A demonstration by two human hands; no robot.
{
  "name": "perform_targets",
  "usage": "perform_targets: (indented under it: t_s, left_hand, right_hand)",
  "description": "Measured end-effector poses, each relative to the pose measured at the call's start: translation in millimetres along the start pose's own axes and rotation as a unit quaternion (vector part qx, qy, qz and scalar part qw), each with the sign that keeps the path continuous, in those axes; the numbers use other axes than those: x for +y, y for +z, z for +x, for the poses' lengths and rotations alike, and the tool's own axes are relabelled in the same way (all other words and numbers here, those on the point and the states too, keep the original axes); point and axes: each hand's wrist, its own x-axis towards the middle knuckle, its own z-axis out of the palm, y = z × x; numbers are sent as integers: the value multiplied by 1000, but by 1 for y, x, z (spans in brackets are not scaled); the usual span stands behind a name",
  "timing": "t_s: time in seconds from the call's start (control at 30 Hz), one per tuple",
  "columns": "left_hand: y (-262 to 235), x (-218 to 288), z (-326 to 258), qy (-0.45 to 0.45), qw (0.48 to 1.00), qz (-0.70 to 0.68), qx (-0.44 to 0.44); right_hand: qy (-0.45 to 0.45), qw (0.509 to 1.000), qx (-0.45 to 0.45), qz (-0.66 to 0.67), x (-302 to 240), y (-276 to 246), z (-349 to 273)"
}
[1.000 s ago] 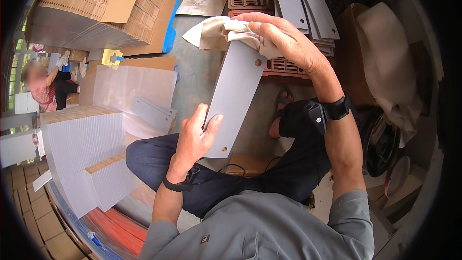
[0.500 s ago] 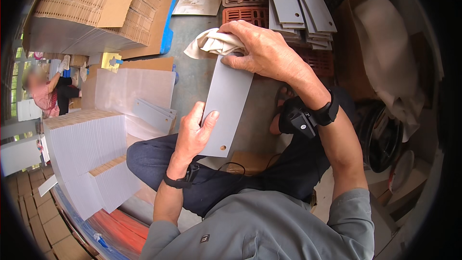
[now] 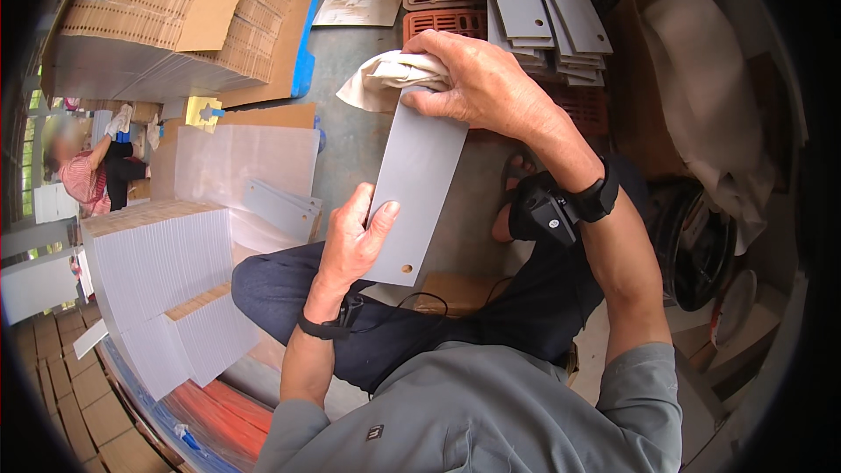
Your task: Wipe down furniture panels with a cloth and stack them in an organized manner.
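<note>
Grey panel: upright over the lap, small hole near its lower end. Left hand clasps its lower edge. Right hand presses a bunched, seemingly beige cloth against its top.

Top left: I see a cardboard stack, corrugated edges showing, on a blue sheet.
Top centre: red crates, with a pile of grey strips leaning over them.
Left: white stacks of thin sheets, the lower one topped with brown board.
Behind those: a clear film sheet with a few grey pieces on it.
Far left: another person sitting low, well apart from me.
Right: a beige cloth cover over a box, dark round parts below it.
Bottom left: red sheets beside brown cartons.
Floor: grey concrete floor between the piles.
</note>
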Motion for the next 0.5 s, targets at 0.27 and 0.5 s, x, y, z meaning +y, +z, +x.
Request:
perform_targets:
  t_s: [0.27, 0.5]
  left_hand:
    - [0, 0, 1, -9, 999, -47, 5]
    - [-1, -9, 0, -29, 994, -105, 25]
  right_hand:
    - [-31, 991, 128, -18, 11, 3, 9]
    - [-133, 972, 150, -124, -9, 6, 3]
